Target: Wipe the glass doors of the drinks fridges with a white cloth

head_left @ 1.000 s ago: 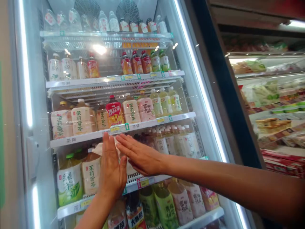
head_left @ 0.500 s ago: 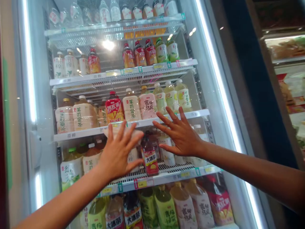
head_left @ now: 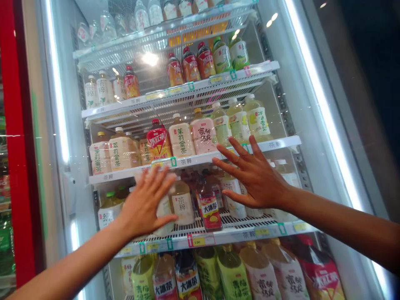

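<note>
My left hand is flat and open, its blurred fingers pointing up in front of the glass of a drinks cooler. A pale, thin white patch shows behind its fingertips; I cannot make out what it is. To the right my right hand is spread wide, palm toward the glass, holding nothing. Between the hands, behind the glass, stands a dark tea bottle with a red and yellow label. A bottle with a white label is beside it, near my left thumb.
Bottled drinks fill several wire shelves; a white shelf edge crosses behind my fingertips. Bright light strips run down both sides of the cooler. At far left is a red upright panel. A dark frame lies at right.
The view has shifted left, so the shelves sit further right and the red panel appears. My left hand has moved left relative to the bottles. The right hand stays spread.
</note>
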`<state>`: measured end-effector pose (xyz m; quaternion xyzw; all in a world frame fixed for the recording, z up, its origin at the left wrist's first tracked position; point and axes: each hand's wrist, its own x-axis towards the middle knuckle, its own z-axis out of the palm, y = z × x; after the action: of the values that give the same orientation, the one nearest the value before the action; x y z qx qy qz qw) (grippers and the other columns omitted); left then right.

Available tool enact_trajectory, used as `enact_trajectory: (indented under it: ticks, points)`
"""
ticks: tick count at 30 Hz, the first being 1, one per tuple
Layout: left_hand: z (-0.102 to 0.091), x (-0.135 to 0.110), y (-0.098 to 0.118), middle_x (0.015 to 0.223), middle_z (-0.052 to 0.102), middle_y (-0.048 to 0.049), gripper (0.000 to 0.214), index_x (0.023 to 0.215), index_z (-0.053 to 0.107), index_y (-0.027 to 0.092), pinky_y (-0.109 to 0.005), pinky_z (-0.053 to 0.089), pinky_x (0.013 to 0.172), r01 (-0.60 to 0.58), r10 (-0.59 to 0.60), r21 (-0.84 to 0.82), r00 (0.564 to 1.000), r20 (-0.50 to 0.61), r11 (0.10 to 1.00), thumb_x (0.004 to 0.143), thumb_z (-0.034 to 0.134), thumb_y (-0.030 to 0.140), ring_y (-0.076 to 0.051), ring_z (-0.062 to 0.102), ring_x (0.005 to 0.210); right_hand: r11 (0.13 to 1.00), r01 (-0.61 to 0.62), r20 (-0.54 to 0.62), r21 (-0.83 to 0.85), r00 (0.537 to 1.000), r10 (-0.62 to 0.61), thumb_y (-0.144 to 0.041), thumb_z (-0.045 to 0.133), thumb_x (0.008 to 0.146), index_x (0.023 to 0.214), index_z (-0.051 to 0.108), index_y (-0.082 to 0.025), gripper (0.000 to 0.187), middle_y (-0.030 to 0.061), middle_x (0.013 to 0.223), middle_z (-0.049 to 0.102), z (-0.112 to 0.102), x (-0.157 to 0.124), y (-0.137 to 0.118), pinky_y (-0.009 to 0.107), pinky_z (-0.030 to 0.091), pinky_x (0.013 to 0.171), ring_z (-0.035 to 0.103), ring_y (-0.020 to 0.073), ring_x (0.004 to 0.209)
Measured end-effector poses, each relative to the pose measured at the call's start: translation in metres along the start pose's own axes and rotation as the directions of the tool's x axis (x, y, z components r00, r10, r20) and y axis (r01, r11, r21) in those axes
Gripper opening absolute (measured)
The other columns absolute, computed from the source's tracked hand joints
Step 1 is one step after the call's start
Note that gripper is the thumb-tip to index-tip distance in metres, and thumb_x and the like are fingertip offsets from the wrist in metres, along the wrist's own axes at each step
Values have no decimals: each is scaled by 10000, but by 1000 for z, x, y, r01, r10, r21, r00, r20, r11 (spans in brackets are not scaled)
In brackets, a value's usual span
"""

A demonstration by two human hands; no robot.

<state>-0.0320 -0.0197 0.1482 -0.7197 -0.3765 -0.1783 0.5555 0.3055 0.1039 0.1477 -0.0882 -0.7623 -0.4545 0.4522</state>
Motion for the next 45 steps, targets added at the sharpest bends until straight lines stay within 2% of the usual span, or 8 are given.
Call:
enact_trajectory:
  ticks: [4, 9, 14, 19, 27, 35, 41, 45]
  points:
    - [0, -11, -10, 1731, -204, -41, 942, 1649, -67, 227, -615, -22, 1306, 440, -434, -8, 881, -192, 898, 968, 374, 706, -423, -88, 1591, 1000, 8, -87, 24, 996, -6, -597, 558, 930, 1660, 7, -378, 940, -73, 1739, -53, -2, -4, -2, 758, -31, 1255, 3, 389, 1609]
    - [4, -51, 6, 1756, 71, -12, 897, 1659, 64, 280, -434, 32, 1335, -201, 200, 35, 979, 28, 979, 948, 385, 722, -228, 54, 1624, 998, 37, -76, 42, 997, -34, -555, 557, 942, 1658, 20, -386, 912, -79, 1741, -30, -3, -5, -2, 753, -31, 1260, 51, 375, 1611]
    - [1, -69, -13, 1722, -219, -57, 918, 1646, -102, 238, -616, -27, 1303, 534, -527, -18, 828, -193, 845, 986, 397, 636, -360, -145, 1597, 999, 29, -100, 45, 995, -24, -534, 562, 940, 1657, 37, -399, 898, -77, 1744, 2, -1, -6, -1, 745, 5, 1267, 83, 363, 1611]
    - [15, -84, 48, 1746, 141, -59, 1029, 1652, 161, 177, -425, 28, 1339, -135, 135, 30, 991, -15, 990, 879, 439, 797, -244, 43, 1625, 999, 29, -76, 29, 997, -27, -515, 550, 946, 1661, 30, -374, 896, -66, 1743, 3, -1, -4, -3, 712, -20, 1278, 87, 338, 1615]
    - [-11, 56, -56, 1742, -149, -130, 1019, 1652, 41, 173, -660, -40, 1267, 349, -352, -46, 924, -148, 936, 923, 377, 802, -416, -135, 1585, 977, -210, -35, -36, 977, 209, -575, 434, 991, 1668, 29, -338, 824, -4, 1762, 3, -22, -44, 35, 707, 30, 1268, 57, 373, 1613]
    - [20, 65, 59, 1716, 272, 28, 864, 1609, 314, 305, -467, 8, 1335, -548, 565, -169, 822, 76, 820, 908, 367, 806, -221, 64, 1626, 979, -188, 3, -77, 982, 189, -641, 399, 983, 1664, 126, -336, 794, 6, 1759, 102, -26, -57, 46, 697, 39, 1269, 78, 364, 1615]
    - [-29, 144, -42, 1763, -7, -69, 948, 1643, 201, 208, -605, -88, 1281, 202, -202, -4, 979, -20, 979, 929, 178, 832, -369, -144, 1597, 983, -182, -26, -33, 983, 181, -657, 388, 985, 1663, 156, -326, 789, -4, 1756, 108, -26, -57, 45, 674, 23, 1282, 91, 359, 1614]
    - [-17, 121, -6, 1760, 71, -46, 1015, 1638, 224, 267, -614, -51, 1295, 36, -36, 6, 998, 59, 999, 853, 246, 909, -354, -102, 1610, 984, -176, -39, -15, 984, 175, -636, 396, 991, 1660, 182, -324, 769, -2, 1753, 124, -27, -58, 45, 667, 31, 1286, 99, 360, 1613]
